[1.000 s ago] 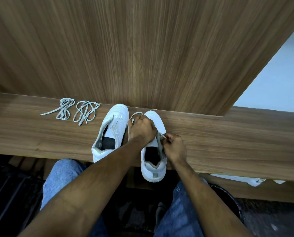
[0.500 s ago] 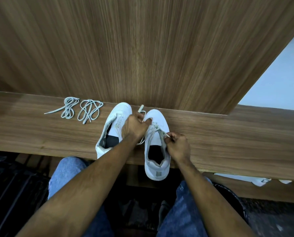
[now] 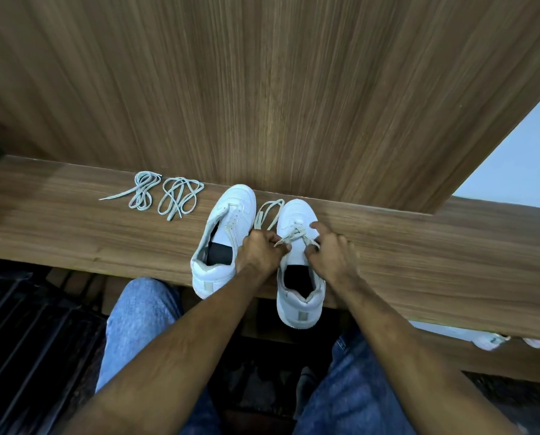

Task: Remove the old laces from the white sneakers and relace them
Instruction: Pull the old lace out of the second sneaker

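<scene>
Two white sneakers stand side by side on the wooden ledge (image 3: 74,233), toes toward the wall. The left sneaker (image 3: 224,240) has most of its lace out. The right sneaker (image 3: 297,293) still carries a pale old lace (image 3: 293,232) crossing its front eyelets; a loose loop of it (image 3: 267,213) lies between the two toes. My left hand (image 3: 260,254) grips the lace at the sneaker's left side. My right hand (image 3: 329,252) pinches the lace at the right side, index finger stretched toward the toe.
Two coiled grey laces (image 3: 143,194) (image 3: 179,199) lie on the ledge left of the sneakers. A wood-panel wall (image 3: 262,89) rises right behind. My knees in blue jeans (image 3: 136,324) sit below the ledge edge. White objects (image 3: 491,340) lie under the ledge at right.
My left hand slid back from the toe to the left eyelets. My right hand shifted forward along the right side. A loose lace loop now lies between the two toes.
</scene>
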Available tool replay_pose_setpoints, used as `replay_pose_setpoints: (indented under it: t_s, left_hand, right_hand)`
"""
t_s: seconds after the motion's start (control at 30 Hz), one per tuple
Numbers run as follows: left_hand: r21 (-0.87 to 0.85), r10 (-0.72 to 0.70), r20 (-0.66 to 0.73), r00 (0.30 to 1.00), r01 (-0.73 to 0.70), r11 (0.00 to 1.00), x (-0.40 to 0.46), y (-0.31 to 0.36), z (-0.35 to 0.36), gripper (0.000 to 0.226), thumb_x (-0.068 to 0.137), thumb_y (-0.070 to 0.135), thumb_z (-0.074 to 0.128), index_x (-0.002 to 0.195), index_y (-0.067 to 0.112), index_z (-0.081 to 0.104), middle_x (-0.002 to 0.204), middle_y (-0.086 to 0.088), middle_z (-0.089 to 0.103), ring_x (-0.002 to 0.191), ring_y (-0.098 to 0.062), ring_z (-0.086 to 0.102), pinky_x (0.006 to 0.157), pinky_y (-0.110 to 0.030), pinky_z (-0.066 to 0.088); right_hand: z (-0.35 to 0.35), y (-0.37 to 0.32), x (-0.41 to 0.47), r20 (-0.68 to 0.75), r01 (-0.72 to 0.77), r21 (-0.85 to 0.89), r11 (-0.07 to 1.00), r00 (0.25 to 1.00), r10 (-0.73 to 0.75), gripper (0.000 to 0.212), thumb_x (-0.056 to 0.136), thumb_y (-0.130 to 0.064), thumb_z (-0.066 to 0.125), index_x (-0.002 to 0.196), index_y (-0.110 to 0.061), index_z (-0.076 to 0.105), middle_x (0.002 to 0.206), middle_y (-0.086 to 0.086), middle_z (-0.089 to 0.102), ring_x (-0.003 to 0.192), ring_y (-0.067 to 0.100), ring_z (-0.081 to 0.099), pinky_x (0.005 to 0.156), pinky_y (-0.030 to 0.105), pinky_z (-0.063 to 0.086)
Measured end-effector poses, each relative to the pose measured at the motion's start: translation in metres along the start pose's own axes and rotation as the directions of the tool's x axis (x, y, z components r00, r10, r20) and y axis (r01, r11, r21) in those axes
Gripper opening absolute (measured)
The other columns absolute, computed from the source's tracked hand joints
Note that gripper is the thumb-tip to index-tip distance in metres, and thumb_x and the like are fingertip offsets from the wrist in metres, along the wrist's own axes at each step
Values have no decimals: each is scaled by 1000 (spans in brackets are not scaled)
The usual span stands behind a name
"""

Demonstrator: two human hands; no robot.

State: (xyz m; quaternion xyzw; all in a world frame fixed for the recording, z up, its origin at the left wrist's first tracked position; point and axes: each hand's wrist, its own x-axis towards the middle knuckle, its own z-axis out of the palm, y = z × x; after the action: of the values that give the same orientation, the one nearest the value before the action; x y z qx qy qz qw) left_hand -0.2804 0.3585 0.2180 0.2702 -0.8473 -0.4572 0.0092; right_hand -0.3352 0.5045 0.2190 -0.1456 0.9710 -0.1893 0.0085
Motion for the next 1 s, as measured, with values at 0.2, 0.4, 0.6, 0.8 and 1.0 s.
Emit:
replay_pose_setpoints:
  t_s: [0.2, 0.4, 0.6, 0.8, 1.0]
  left_hand:
    - [99, 19, -36, 999, -15, 995, -10, 6, 0, 20, 82, 43, 67, 85, 24, 70, 91, -4, 71, 93, -29, 63, 74, -30, 45]
    - [159, 2, -78, 997, 10, 987, -16, 12, 5, 21, 86, 40, 64, 100, 26, 70, 107, -7, 69, 103, -33, 61, 86, -37, 49]
    - [175, 22, -87, 996, -7, 984, -18, 12, 4, 25, 87, 40, 63, 107, 25, 70, 111, -9, 68, 105, -34, 60, 85, -36, 47]
    - [181, 24, -77, 997, -10, 983, -21, 14, 3, 23, 88, 39, 61, 104, 25, 70, 109, -10, 68, 104, -34, 61, 82, -36, 47]
    - [163, 10, -97, 995, 6, 987, -19, 12, 5, 23, 87, 38, 63, 106, 27, 70, 109, -9, 69, 103, -34, 61, 83, -36, 48]
  right_hand:
    - [10, -16, 11, 89, 202, -178, 963, 978, -188, 26, 94, -31, 47, 117, -22, 54, 119, 5, 54, 101, 34, 61, 75, 38, 47]
    - [9, -3, 25, 128, -377, 718, 585, 898, 422, 11, 76, -24, 58, 67, -22, 63, 81, 2, 72, 85, 29, 67, 82, 47, 54]
    - [2, 3, 23, 74, -36, 483, 875, 997, 0, 27, 76, -16, 62, 99, -29, 61, 117, 1, 58, 103, 17, 57, 90, 40, 49]
    - [13, 2, 22, 103, 249, 95, 964, 961, -258, 20, 92, -27, 58, 104, -18, 71, 126, 4, 53, 113, 23, 54, 85, 32, 46]
    - [-16, -9, 21, -258, 140, 734, 665, 962, 83, 25, 87, 1, 59, 71, -18, 66, 95, 6, 55, 84, -1, 53, 80, 20, 41]
